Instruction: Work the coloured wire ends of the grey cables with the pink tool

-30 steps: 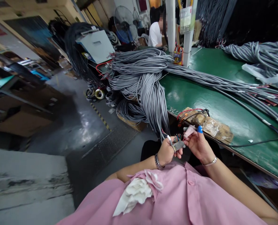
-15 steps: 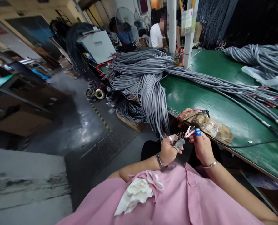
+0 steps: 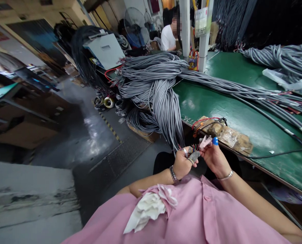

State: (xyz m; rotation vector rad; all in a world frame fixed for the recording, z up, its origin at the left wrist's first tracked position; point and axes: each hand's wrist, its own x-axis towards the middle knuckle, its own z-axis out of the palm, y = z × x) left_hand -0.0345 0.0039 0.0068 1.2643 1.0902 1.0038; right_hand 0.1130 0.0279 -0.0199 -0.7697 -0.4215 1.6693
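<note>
My left hand [image 3: 182,166] is closed around the end of a grey cable, with a fan of thin coloured wires [image 3: 195,147] sticking up from it. A grey cover sits on one of its digits. Just to the right, my right hand [image 3: 218,162], with a blue cover on its thumb, pinches a pale pink clip [image 3: 205,142] close to the wire tips. Whether the clip touches the wires cannot be made out. A thick bundle of grey cables [image 3: 167,108] hangs off the bench behind my left hand.
A taped wooden block [image 3: 236,140] with red and black leads lies at the front edge of the green bench [image 3: 214,105]. More grey cables [image 3: 242,88] stretch across the bench. A white post [image 3: 203,47] rises behind. A person in white [image 3: 168,38] sits beyond.
My right hand has moved slightly left, bringing the pink clip nearer the wires. The clip's two spread arms now look closer together. My left hand has barely moved.
</note>
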